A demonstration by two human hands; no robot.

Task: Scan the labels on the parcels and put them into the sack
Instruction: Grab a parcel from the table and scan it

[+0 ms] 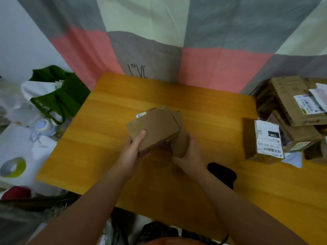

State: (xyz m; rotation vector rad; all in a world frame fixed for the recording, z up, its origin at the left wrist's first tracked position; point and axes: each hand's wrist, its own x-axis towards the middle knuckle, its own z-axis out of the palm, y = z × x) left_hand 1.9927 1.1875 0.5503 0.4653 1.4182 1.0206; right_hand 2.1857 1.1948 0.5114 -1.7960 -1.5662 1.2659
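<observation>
Item: parcel [155,126], plain brown card, held clear of the table [106,138] over its middle. Left hand [132,151]: gripping the near-left corner, thumb on the top face, fingers under. Right hand [189,156]: curled round the right underside, on a brown panel hanging there (loose flap or a 2nd box, can't tell). Label [141,114]: only a white sliver shows at the parcel's far-left edge, rest turned away. Scanner [223,172]: black, lying by the near edge just right of the right forearm, untouched. Risks, est.: label faces the wrong way, so a scan would prob. miss w/o a flip. Freeing the right hand for the scanner leaves a one-corner grip, so the parcel could tip or the panel swing loose. Green bag [65,96] (likely the sack) sits off the left edge, and a blind toss could catch its rim. Stack of parcels [290,110] at the right edge, well apart.
</observation>
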